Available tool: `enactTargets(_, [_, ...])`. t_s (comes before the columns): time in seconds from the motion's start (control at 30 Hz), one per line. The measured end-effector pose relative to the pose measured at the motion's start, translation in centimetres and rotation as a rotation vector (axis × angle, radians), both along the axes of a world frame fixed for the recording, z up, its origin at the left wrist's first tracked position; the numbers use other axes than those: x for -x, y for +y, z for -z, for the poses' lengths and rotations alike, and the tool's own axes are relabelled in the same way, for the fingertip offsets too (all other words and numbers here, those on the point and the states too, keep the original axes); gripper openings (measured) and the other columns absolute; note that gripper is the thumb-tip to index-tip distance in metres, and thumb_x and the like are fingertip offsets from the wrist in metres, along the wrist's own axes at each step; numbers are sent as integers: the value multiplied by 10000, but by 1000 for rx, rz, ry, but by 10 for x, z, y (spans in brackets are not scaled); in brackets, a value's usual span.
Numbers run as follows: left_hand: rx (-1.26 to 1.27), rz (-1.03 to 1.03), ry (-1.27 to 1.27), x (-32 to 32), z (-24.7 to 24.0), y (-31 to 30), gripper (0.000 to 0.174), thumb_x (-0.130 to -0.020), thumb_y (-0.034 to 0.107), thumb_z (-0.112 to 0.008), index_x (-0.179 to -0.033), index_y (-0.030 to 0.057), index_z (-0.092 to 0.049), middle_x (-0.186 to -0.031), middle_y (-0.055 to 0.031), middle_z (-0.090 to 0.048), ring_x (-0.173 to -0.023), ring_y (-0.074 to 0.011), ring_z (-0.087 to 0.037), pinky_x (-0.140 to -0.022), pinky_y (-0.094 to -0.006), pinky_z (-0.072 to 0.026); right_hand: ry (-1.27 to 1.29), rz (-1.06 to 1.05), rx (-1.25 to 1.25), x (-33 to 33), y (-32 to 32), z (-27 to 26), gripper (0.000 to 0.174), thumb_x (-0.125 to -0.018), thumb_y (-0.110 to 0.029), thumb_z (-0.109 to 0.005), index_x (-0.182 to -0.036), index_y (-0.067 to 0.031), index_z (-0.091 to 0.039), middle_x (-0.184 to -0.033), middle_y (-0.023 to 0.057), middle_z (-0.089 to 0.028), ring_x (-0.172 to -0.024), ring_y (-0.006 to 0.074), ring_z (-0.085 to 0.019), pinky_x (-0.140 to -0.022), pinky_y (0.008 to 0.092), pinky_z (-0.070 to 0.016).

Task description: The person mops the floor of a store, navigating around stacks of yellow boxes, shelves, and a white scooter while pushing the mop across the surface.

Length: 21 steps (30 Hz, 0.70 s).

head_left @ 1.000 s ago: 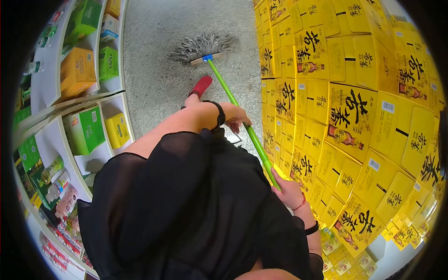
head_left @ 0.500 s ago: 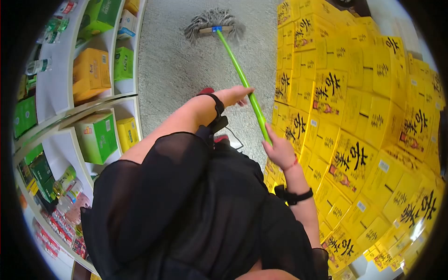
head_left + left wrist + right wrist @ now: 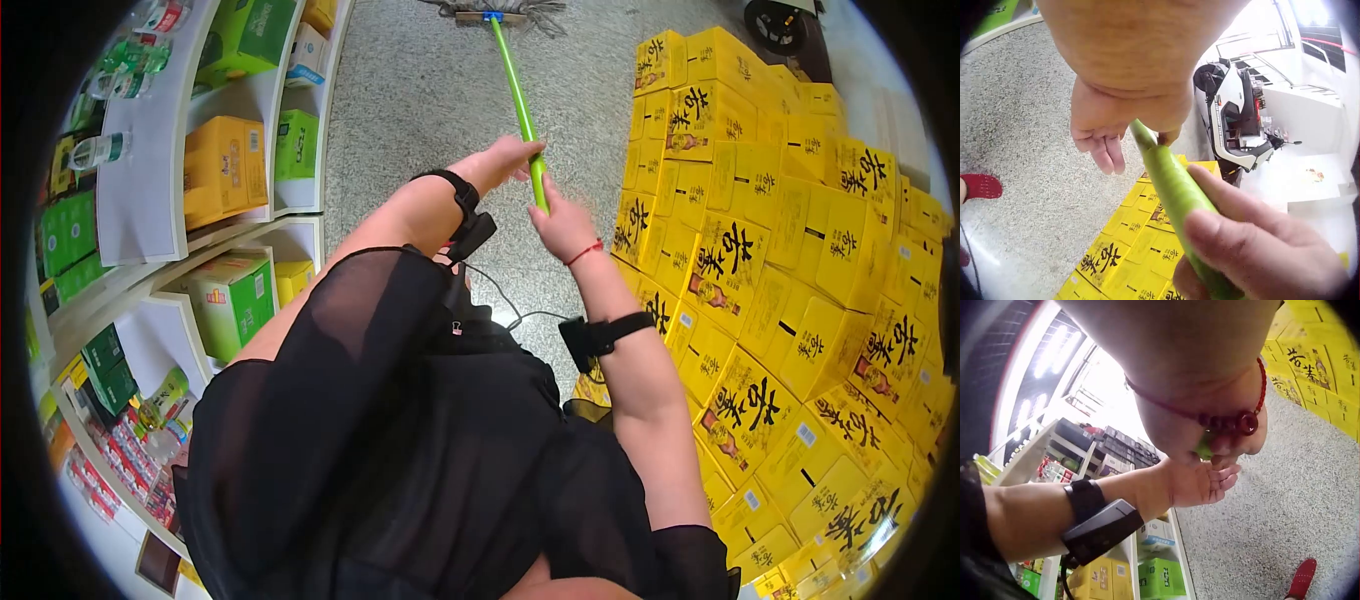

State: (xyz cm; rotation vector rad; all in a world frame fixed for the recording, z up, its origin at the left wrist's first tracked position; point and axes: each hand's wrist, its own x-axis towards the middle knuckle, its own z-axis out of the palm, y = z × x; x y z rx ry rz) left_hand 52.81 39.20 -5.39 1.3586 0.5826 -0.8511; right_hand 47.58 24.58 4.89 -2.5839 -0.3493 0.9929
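A mop's green handle (image 3: 514, 85) runs from its grey head (image 3: 548, 18) at the top edge of the head view down to both hands. The left hand (image 3: 505, 162) holds the handle farther up, thumb around it; its other fingers hang loosely bent beside it in the left wrist view (image 3: 1125, 119). Just below, nearer the body, the right hand (image 3: 567, 228), with a red bracelet, grips the handle's end; its thumb and fingers wrap the green grip (image 3: 1179, 194). The right wrist view shows that hand (image 3: 1204, 425) from behind, hiding most of the handle.
Shelves (image 3: 160, 130) with boxes and bottles line the left. Yellow cartons (image 3: 740, 260) are stacked along the right, with speckled floor (image 3: 400, 100) between. A scooter (image 3: 1232, 112) stands beyond the cartons. A red shoe (image 3: 982, 187) is on the floor; a black cable (image 3: 495, 285) hangs near the body.
The mop head has moved away to the top edge of the view. Both hands have shifted forward, the right hand coming closer to the left, and the handle stands more upright in view.
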Motion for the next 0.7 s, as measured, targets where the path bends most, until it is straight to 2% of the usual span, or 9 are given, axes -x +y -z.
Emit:
enactTargets(0.13, [-52, -40, -2, 26, -22, -6, 478, -756, 408, -614, -938, -32, -567, -818, -118, -609, -617, -196, -589, -515, -309, -470, -51, -127, 24, 52, -16, -21, 651, -817, -314, -490, -1355, -87, -202, -708, 226, -598, -655, 388, -586, -627, 476, -459])
enactTargets(0.3, [-140, 104, -5, 86, 52, -45, 444, -734, 414, -637, -881, -2, -588, -737, -111, -606, -504, -186, -579, -432, -336, -437, 0, -235, 70, 142, -68, -64, 642, -821, -298, -488, -1343, -63, -197, -642, 208, -584, -592, 384, -576, -573, 483, -453])
enactTargets(0.33, [-141, 108, -14, 97, 48, -50, 444, -734, 414, -637, -881, -2, -588, -737, -111, -606, -504, -186, -579, -432, -336, -437, 37, -262, 71, 162, -82, -71, 641, -820, -293, -491, -1342, -64, -198, -637, 207, -582, -588, 383, -576, -566, 484, -452])
enactTargets(0.4, [-121, 410, 70, 143, 33, -67, 408, -735, 415, -641, -883, 38, -596, -740, -98, -610, -542, -179, -589, -461, -329, -423, 56, -288, 82, 202, -107, -93, 641, -818, -287, -497, -1341, -66, -200, -629, 198, -580, -584, 375, -576, -551, 480, -452])
enactTargets(0.43, [-127, 420, 73, 166, 25, -74, 408, -735, 415, -641, -883, 38, -596, -740, -98, -610, -542, -179, -589, -461, -329, -423, 79, -316, 89, 223, -119, -104, 642, -815, -281, -502, -1341, -68, -202, -621, 189, -578, -581, 367, -577, -535, 475, -451])
enactTargets(0.5, [-5, 512, 204, 206, 8, -93, 378, -731, 403, -647, -818, 40, -583, -678, -119, -607, -533, -174, -587, -365, -269, -320, 69, -338, 66, 265, -148, -120, 636, -812, -272, -509, -1337, -69, -214, -614, 173, -577, -573, 354, -577, -522, 461, -452])
enactTargets(0.53, [8, 636, 232, 226, 6, -101, 494, -751, 505, -595, -974, 64, -579, -796, -106, -626, -699, -223, -622, -586, -369, -402, 61, -372, 52, 284, -162, -128, 630, -808, -263, -516, -1333, -71, -226, -608, 157, -576, -565, 340, -578, -509, 447, -453])
enactTargets(0.67, [87, 878, 358, 282, 6, -127, 701, -777, 564, -513, -1163, -17, -451, -925, -133, -634, -837, -259, -619, -731, -420, -405, 57, -451, 121, 337, -200, -166, 601, -802, -250, -523, -1318, -73, -270, -599, 124, -570, -544, 313, -575, -484, 425, -449])
enactTargets(0.7, [94, 891, 364, 291, -5, -129, 731, -783, 569, -498, -1153, -59, -444, -963, -152, -628, -872, -265, -615, -832, -435, -391, 57, -445, 97, 346, -207, -171, 584, -801, -246, -524, -1309, -75, -291, -597, 117, -568, -540, 306, -574, -480, 419, -448])
